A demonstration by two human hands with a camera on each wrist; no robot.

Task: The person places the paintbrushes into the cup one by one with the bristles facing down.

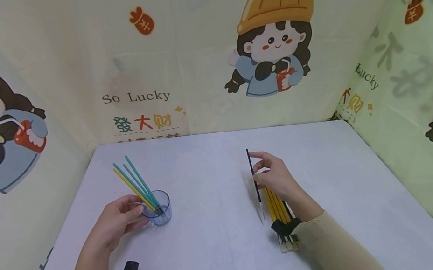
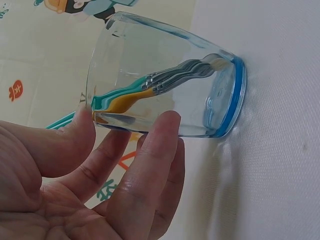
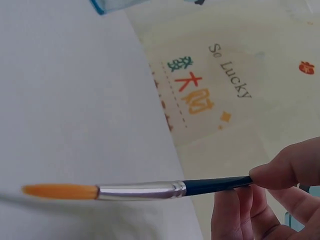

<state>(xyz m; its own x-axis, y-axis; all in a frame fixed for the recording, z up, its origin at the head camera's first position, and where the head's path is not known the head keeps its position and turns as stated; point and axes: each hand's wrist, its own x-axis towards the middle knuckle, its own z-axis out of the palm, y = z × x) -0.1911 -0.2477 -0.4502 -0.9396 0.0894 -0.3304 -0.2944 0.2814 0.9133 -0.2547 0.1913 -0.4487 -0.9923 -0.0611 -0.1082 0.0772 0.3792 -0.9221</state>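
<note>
A clear glass cup (image 1: 167,214) with a blue base stands on the left side of the table. Several paintbrushes with teal handles (image 1: 136,173) and one with a yellow handle (image 1: 126,180) lean in it, bristles down. My left hand (image 1: 118,219) holds the cup from its left side, thumb at the rim and fingers along the wall. With thumb and fingertips, my right hand (image 1: 275,175) pinches a dark-handled paintbrush (image 3: 140,191). This brush hangs nearly upright in the head view, its orange bristles (image 3: 60,191) pointing down.
Beneath my right wrist lies a row of yellow-handled paintbrushes (image 1: 276,203), with a dark-handled one at its right edge. The white table (image 1: 217,248) is bordered by printed cloth walls (image 1: 196,62) at the back and both sides.
</note>
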